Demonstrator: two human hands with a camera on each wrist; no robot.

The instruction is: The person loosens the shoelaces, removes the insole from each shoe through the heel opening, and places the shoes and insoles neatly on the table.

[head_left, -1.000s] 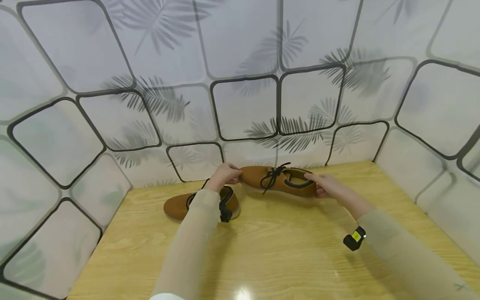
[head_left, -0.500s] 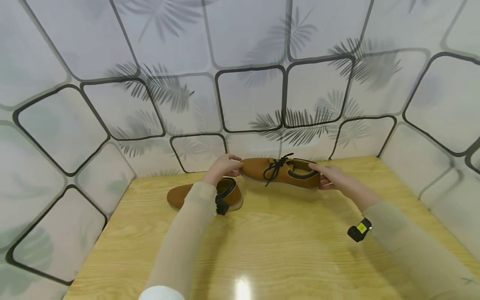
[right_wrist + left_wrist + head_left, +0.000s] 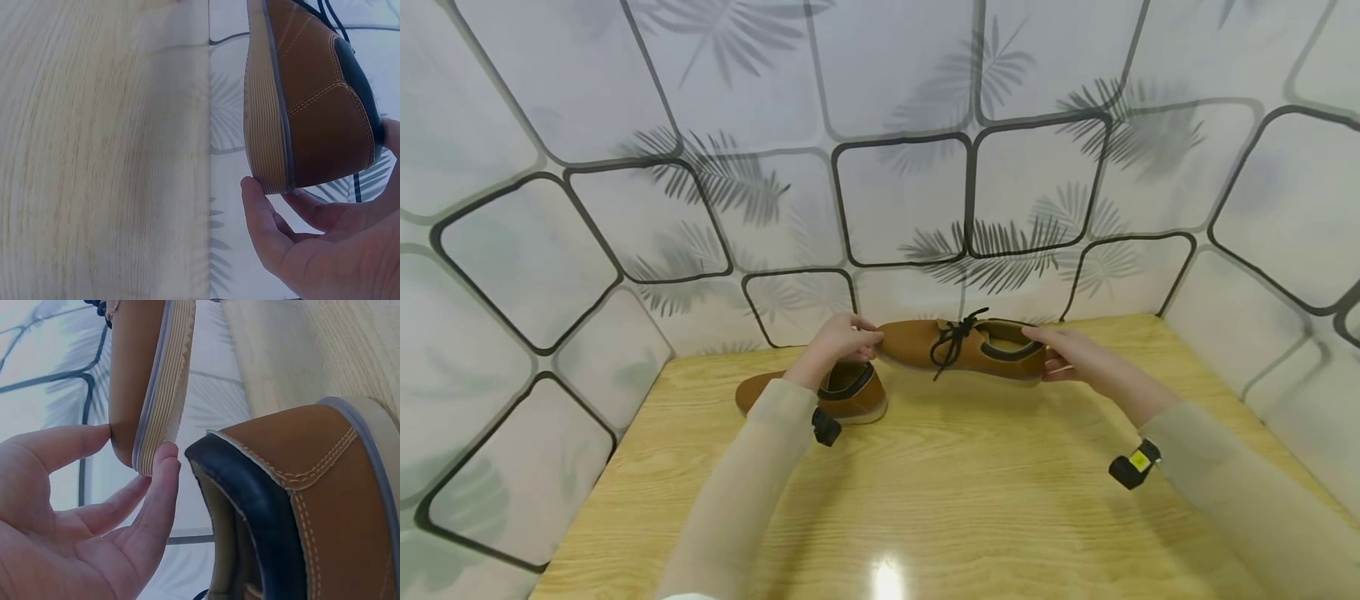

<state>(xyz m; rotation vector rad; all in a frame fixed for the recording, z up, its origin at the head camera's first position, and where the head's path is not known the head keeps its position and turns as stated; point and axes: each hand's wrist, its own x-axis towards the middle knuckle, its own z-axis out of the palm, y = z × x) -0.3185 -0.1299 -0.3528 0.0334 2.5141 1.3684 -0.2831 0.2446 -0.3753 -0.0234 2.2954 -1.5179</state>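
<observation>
A brown lace-up shoe point(image 3: 917, 343) with black laces is held level above the table near the back wall, its toe to the left. My left hand point(image 3: 842, 340) pinches the toe, thumb on the upper and fingers at the ridged sole, as the left wrist view shows. At the heel, my right hand point(image 3: 1071, 357) grips with the thumb at the collar and fingers under the sole point(image 3: 265, 125). A second brown shoe point(image 3: 861, 398) sits on the table below my left hand, its toe leftward and partly hidden behind my forearm. In the left wrist view its dark collar point(image 3: 250, 487) faces the hand.
The wood-grain table point(image 3: 940, 483) runs up to a cloth-covered wall point(image 3: 895, 200) printed with leaves and dark outlines. Similar cloth walls rise at left and right. Small black cameras point(image 3: 1131, 467) are worn on both wrists.
The view has shifted slightly since a second ago. The held shoe stays up between both hands. My left wrist has turned a little, and more of the second shoe's opening shows now.
</observation>
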